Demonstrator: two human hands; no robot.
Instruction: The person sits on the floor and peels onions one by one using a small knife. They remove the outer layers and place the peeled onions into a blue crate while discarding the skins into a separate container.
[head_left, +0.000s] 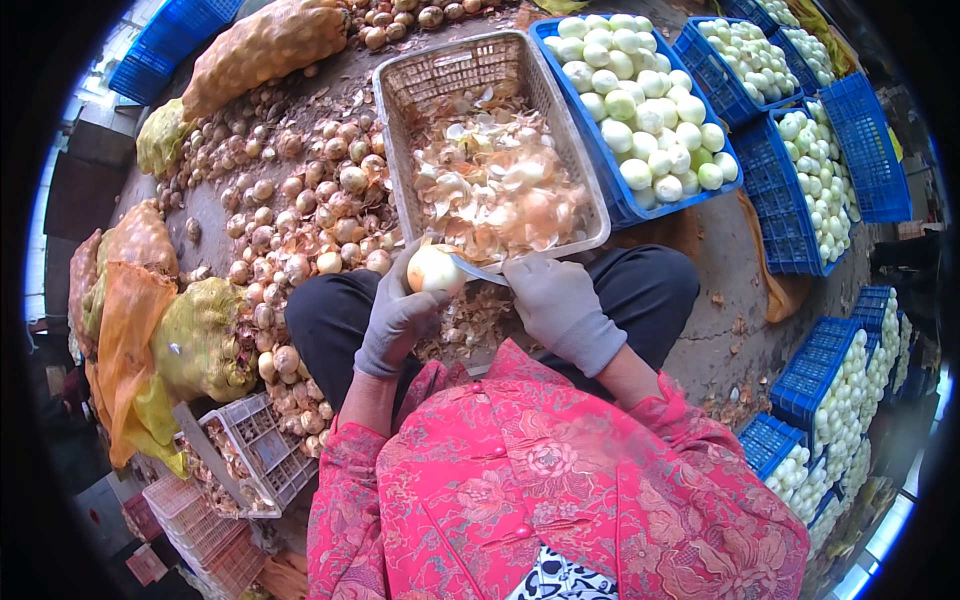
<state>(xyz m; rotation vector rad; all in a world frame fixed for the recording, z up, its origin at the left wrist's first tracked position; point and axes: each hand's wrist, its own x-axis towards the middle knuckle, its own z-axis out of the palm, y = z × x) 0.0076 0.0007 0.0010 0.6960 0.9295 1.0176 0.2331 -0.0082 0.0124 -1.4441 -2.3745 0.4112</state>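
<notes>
My left hand (403, 311), in a grey glove, holds a partly peeled onion (436, 271) above the near edge of a crate. In my right hand (551, 300), gloved too, is a knife (478, 271), its blade against the onion's right side. The handle is hidden in my fist. Just beyond both hands stands a grey plastic crate (606, 225) with loose onion skins (510, 180) in it. To its right a blue plastic crate (634, 217) is full of peeled onions (649, 116). Unpeeled onions (330, 195) lie heaped on the ground left of the grey crate.
Mesh sacks of onions (262, 52) lie at the upper left, and more sacks (199, 341) at the left. A white crate (266, 450) stands at the lower left. More blue crates of peeled onions (780, 210) line the right side. My knees flank the grey crate's near end.
</notes>
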